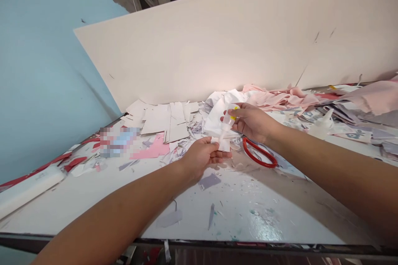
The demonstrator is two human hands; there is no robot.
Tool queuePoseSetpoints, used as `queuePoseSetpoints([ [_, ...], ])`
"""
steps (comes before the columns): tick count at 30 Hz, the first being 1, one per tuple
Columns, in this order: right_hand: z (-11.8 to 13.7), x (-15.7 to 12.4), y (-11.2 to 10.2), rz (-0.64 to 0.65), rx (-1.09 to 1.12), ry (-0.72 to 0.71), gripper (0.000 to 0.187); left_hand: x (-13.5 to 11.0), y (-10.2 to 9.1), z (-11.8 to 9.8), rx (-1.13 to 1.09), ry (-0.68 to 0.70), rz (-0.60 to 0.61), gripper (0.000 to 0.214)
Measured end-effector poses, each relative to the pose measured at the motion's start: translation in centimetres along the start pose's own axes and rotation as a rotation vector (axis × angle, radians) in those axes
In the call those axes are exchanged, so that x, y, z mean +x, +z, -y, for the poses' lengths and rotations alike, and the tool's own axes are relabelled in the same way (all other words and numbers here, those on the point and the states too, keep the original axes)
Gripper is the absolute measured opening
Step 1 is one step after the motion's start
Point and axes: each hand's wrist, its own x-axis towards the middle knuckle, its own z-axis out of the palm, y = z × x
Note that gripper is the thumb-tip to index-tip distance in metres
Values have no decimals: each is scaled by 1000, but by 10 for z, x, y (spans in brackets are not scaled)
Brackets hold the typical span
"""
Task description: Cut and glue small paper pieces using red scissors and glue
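Note:
My left hand (pixel 203 155) pinches a small white piece of paper (pixel 224 145) above the table. In my right hand (pixel 248 121) is a clear glue bottle (pixel 228 119) with a yellow label, tipped so its nozzle points down at the paper. The nozzle seems to meet the paper's surface; whether glue is coming out cannot be made out. Just below my right hand, a red loop-shaped handle (pixel 260 155) lies on the table, the rest of that tool hidden among scraps.
Stacked white card pieces (pixel 157 119) and pink paper (pixel 152 149) lie to the left. Crumpled pink sheets (pixel 282 98) run along the upright white board (pixel 217 49). A long white roll (pixel 31 190) rests at the far left of the table (pixel 102 198).

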Motion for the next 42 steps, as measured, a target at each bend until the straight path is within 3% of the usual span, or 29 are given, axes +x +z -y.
queuePoseSetpoints([
  [9,-1,-3,2,17,38,93,12,0,-1,1,-15,2,-8,4],
  [15,7,4,-5,-85,155,120,13,2,-4,4,-9,8,-4,4],
  [18,13,2,-5,-116,219,124,4,3,-4,5,-1,5,-4,3],
  [23,19,-5,10,-150,312,-12,18,4,-4,4,-7,6,-4,4],
  [27,22,-8,25,-114,256,-66,21,3,-2,2,-6,1,-8,5],
  [34,9,1,36,57,64,-169,28,1,0,0,20,-7,-46,7],
  [42,0,12,35,110,64,-100,29,0,0,-2,-1,-46,-18,14],
])
